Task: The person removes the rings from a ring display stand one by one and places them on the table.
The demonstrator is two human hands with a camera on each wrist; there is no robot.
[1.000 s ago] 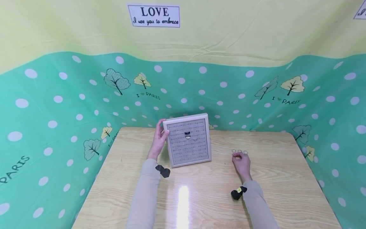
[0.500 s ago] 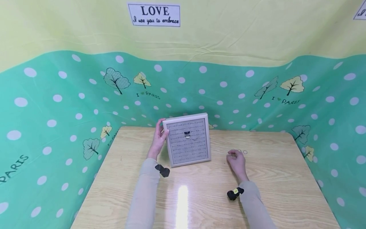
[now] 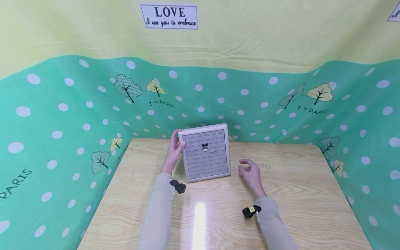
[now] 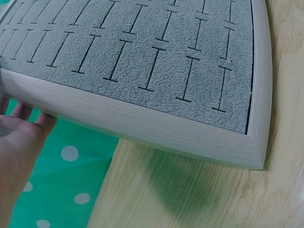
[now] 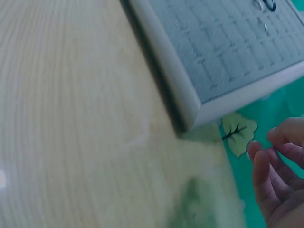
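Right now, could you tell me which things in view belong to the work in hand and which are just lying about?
In the work:
- ring tray, propped up by the left hand
- rings on the table, beside the right hand
- dark ring in the tray

Lying about:
- LOVE sign
- dotted backdrop

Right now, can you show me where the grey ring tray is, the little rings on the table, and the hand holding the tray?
ring tray (image 3: 206, 160), head view, grey slotted face.
rings (image 3: 265, 166), head view, between two loose rings.
left hand (image 3: 173, 151), head view, palm by tray edge.
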